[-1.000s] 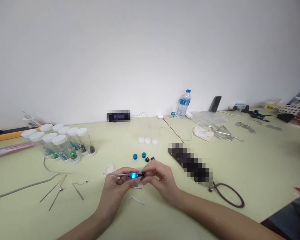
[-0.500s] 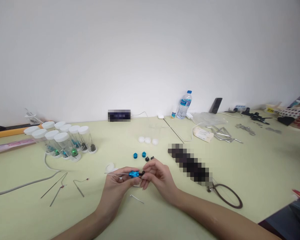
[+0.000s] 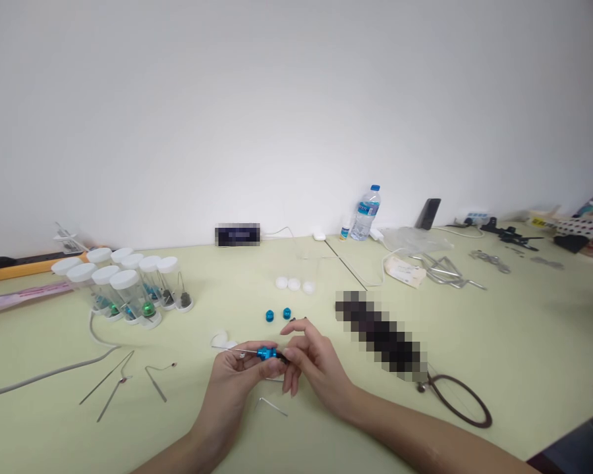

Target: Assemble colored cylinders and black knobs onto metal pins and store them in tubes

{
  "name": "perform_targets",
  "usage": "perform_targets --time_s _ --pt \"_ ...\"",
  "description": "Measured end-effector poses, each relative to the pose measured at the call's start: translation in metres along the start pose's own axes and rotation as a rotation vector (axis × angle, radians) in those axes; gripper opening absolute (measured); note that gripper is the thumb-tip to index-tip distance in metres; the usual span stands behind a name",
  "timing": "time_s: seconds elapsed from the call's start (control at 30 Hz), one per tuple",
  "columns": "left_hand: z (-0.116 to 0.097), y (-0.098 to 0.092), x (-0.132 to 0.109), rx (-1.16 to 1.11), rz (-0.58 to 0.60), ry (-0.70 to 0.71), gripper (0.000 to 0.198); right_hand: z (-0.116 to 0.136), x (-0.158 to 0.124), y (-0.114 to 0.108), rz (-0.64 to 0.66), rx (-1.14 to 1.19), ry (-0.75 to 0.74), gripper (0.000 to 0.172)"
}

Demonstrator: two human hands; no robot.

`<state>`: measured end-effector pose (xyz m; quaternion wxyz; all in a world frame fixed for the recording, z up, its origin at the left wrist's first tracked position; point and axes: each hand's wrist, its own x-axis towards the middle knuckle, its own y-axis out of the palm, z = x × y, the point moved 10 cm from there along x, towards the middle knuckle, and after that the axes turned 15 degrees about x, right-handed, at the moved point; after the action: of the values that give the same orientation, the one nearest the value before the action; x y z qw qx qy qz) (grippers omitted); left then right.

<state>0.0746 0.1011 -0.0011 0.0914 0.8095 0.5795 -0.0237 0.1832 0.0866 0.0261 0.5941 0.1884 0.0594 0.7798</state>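
Over the table (image 3: 54, 428), toward its near edge, the left hand (image 3: 232, 385) grips the blue part (image 3: 265, 354); the right hand (image 3: 321, 368) pinches its black end (image 3: 282, 357). A loose pinch could drop the piece; a crooked push could jam the joint.

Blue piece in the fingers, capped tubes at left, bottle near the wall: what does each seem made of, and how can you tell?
Blue piece: probably coloured metal, glossy, from its bright highlights; shiny plastic is possible.
Capped tubes: smooth, clear plastic or glass, since their contents show through; evenly white caps suggest matte plastic.
Bottle: likely clear, glossy plastic, being see-through.
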Motion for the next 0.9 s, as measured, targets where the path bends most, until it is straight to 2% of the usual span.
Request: perform_targets --time_s 0.23,0.37,0.5,0.63,0.9 --pt "0.0 -0.002 0.005 -0.059 0.002 -0.01 0.024 0.001 0.002 0.003 0.04 -0.074 -0.002 0.025" --pt "-0.003 -0.005 0.006 -0.089 -0.015 0.004 0.022 0.003 0.001 0.002 0.019 -0.058 -0.042 0.027" --pt "-0.004 -0.007 0.005 -0.056 -0.03 0.006 0.022 0.006 0.001 0.004 0.018 -0.047 -0.071 0.018" --pt "-0.01 -0.005 0.002 -0.003 -0.019 0.047 0.021 0.013 0.0 0.006 0.015 -0.04 -0.099 0.017" --pt "-0.01 -0.004 -0.001 0.048 -0.025 0.053 0.021 0.005 -0.001 0.003 0.022 -0.027 -0.032 0.021"
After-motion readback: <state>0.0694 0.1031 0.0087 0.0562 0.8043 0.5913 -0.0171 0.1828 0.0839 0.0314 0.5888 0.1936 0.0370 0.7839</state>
